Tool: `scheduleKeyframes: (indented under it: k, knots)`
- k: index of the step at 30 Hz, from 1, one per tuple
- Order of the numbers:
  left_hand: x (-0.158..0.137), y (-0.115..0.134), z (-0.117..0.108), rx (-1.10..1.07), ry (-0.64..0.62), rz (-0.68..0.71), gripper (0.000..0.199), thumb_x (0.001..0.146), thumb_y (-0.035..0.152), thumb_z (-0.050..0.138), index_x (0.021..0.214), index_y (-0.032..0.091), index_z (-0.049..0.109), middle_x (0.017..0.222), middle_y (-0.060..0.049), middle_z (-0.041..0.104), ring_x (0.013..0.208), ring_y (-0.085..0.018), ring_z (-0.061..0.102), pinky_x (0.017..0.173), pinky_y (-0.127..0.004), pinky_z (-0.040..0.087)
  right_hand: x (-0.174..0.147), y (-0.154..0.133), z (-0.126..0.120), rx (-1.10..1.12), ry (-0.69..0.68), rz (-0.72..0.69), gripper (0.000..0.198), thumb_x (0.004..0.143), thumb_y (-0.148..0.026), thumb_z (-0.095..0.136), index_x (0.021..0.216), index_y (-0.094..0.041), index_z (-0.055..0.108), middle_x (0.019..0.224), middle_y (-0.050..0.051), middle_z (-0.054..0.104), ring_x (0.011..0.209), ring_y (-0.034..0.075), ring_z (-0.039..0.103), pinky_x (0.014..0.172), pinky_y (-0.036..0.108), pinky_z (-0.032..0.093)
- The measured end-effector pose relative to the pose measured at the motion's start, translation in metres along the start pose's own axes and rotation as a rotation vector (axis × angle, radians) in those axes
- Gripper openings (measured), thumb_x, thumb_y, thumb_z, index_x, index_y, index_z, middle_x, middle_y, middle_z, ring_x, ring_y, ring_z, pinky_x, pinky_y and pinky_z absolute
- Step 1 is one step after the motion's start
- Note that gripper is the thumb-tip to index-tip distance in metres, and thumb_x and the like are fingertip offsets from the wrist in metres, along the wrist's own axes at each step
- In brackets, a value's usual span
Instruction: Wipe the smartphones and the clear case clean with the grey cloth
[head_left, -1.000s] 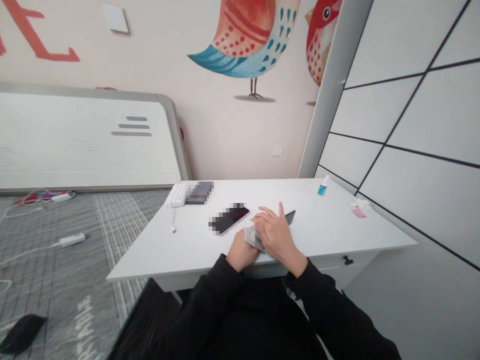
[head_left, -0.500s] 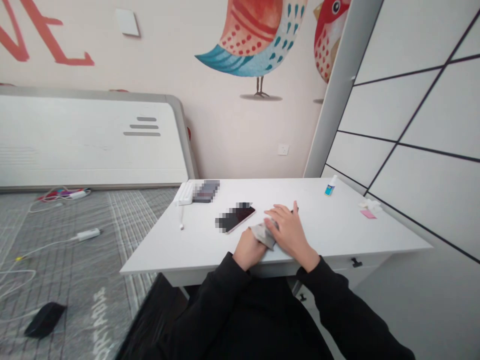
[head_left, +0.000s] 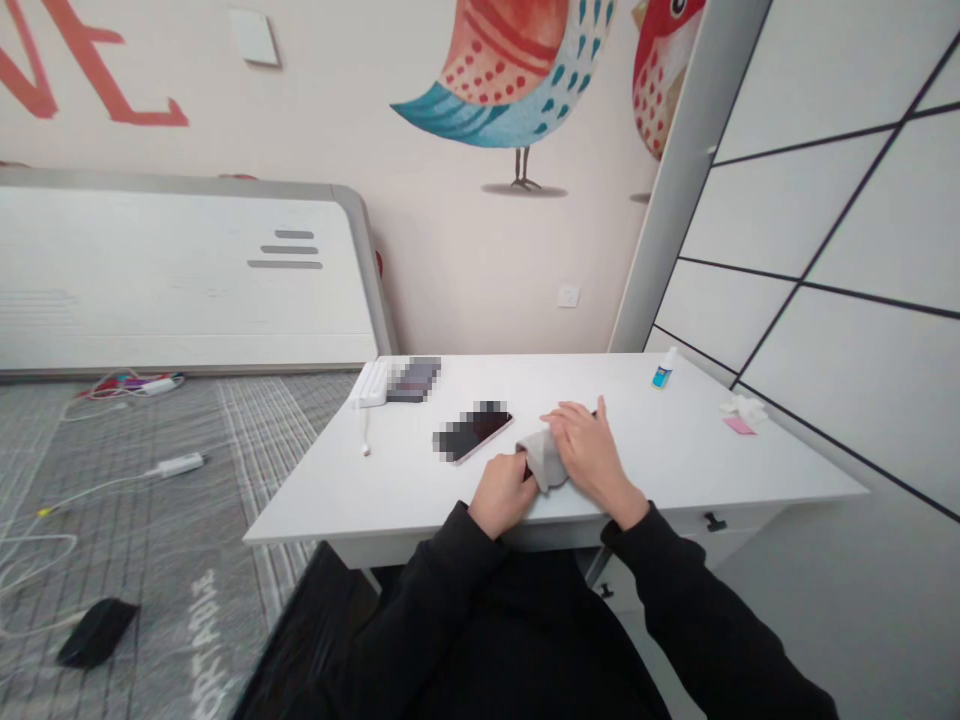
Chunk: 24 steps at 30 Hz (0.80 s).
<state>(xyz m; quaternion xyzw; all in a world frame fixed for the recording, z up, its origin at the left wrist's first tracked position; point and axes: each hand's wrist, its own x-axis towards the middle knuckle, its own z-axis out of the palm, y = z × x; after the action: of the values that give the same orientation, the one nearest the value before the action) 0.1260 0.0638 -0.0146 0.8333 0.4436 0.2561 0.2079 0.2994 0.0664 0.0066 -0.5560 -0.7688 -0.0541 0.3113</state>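
Observation:
My left hand (head_left: 501,495) is closed at the near edge of the desk, gripping the end of a dark object (head_left: 528,470) that is mostly hidden. Over that object lies a small grey cloth (head_left: 546,462). My right hand (head_left: 581,440) presses on the cloth from above, fingers bent over it and thumb beneath. A dark tip (head_left: 595,413) shows beside a raised finger of this hand; it may be the other end of the same object. To the left of my hands, a phone (head_left: 480,437) with a pinkish edge lies flat, partly blurred out.
On the white desk (head_left: 322,510), a white power strip (head_left: 370,384) and a blurred dark item (head_left: 412,382) sit at back left. A small blue-and-white bottle (head_left: 663,370), crumpled tissue (head_left: 744,408) and a pink slip (head_left: 739,426) are at right. Cables (head_left: 112,490) trail on the carpet.
The cloth has slid right, off my left hand's fingers, and now sits between both hands. My right hand has moved slightly right. More of the dark object shows by my left thumb.

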Motion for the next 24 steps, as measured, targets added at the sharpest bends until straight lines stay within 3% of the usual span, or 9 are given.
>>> scheduleKeyframes:
  k: [2, 4, 8, 10, 16, 18, 21, 24]
  knots:
    - [-0.001, 0.002, -0.002, 0.001, 0.004, -0.012, 0.02, 0.098, 0.029, 0.058, 0.099, 0.02, 0.075, 0.093, -0.008, 0.079, 0.092, -0.026, 0.074, 0.08, -0.031, 0.05, 0.004, 0.019, -0.008, -0.037, 0.04, 0.082, 0.054, 0.109, -0.028, 0.023, 0.114, -0.015, 0.076, 0.12, 0.016, 0.076, 0.132, 0.036, 0.057, 0.118, 0.081, 0.01]
    - [-0.001, 0.003, -0.002, 0.004, 0.009, -0.019, 0.02, 0.099, 0.032, 0.059, 0.097, 0.019, 0.074, 0.09, -0.006, 0.078, 0.088, -0.024, 0.073, 0.08, -0.032, 0.05, 0.002, 0.017, -0.009, -0.056, 0.047, 0.088, 0.053, 0.109, -0.028, 0.024, 0.114, -0.015, 0.076, 0.12, 0.017, 0.076, 0.136, 0.038, 0.053, 0.116, 0.083, 0.008]
    - [0.0, 0.001, 0.0, 0.034, -0.021, -0.037, 0.019, 0.1, 0.03, 0.062, 0.091, 0.015, 0.07, 0.086, -0.003, 0.073, 0.081, -0.018, 0.069, 0.084, -0.036, 0.053, -0.009, -0.023, 0.004, -0.019, -0.035, -0.089, 0.041, 0.109, -0.031, 0.035, 0.125, -0.026, 0.072, 0.126, 0.005, 0.076, 0.14, 0.026, 0.053, 0.129, 0.064, 0.007]
    - [0.0, 0.0, 0.0, 0.046, -0.033, -0.04, 0.018, 0.099, 0.029, 0.063, 0.091, 0.015, 0.069, 0.088, -0.003, 0.073, 0.082, -0.017, 0.069, 0.085, -0.037, 0.054, -0.009, -0.026, 0.005, -0.006, -0.049, -0.121, 0.039, 0.109, -0.032, 0.037, 0.123, -0.028, 0.073, 0.125, 0.003, 0.076, 0.137, 0.023, 0.055, 0.13, 0.059, 0.008]
    - [-0.002, 0.003, -0.003, 0.025, -0.009, -0.008, 0.02, 0.101, 0.031, 0.057, 0.096, 0.019, 0.073, 0.091, -0.006, 0.077, 0.087, -0.02, 0.07, 0.079, -0.031, 0.048, -0.001, 0.015, -0.011, -0.081, 0.066, 0.091, 0.05, 0.108, -0.028, 0.027, 0.114, -0.016, 0.075, 0.12, 0.017, 0.076, 0.134, 0.04, 0.053, 0.115, 0.084, 0.011]
    - [-0.001, 0.002, -0.001, 0.034, -0.011, -0.017, 0.02, 0.1, 0.03, 0.058, 0.092, 0.018, 0.072, 0.09, -0.005, 0.076, 0.086, -0.02, 0.07, 0.081, -0.033, 0.05, -0.007, 0.0, -0.008, -0.084, 0.047, 0.047, 0.048, 0.109, -0.029, 0.028, 0.119, -0.017, 0.074, 0.123, 0.015, 0.076, 0.138, 0.038, 0.05, 0.119, 0.08, 0.009]
    - [0.001, -0.001, 0.003, 0.064, -0.028, -0.041, 0.017, 0.099, 0.029, 0.062, 0.093, 0.015, 0.069, 0.093, -0.004, 0.073, 0.087, -0.018, 0.068, 0.088, -0.038, 0.053, -0.017, -0.031, 0.004, -0.047, -0.035, -0.109, 0.04, 0.109, -0.033, 0.036, 0.132, -0.027, 0.068, 0.131, 0.003, 0.074, 0.14, 0.025, 0.051, 0.13, 0.06, 0.008]
    - [0.001, -0.001, 0.003, 0.071, -0.038, -0.048, 0.017, 0.099, 0.03, 0.063, 0.094, 0.015, 0.069, 0.092, -0.004, 0.073, 0.087, -0.018, 0.069, 0.087, -0.038, 0.053, -0.012, -0.023, 0.005, -0.039, -0.043, -0.107, 0.038, 0.109, -0.038, 0.039, 0.128, -0.027, 0.07, 0.129, 0.003, 0.075, 0.139, 0.024, 0.053, 0.131, 0.06, 0.006]
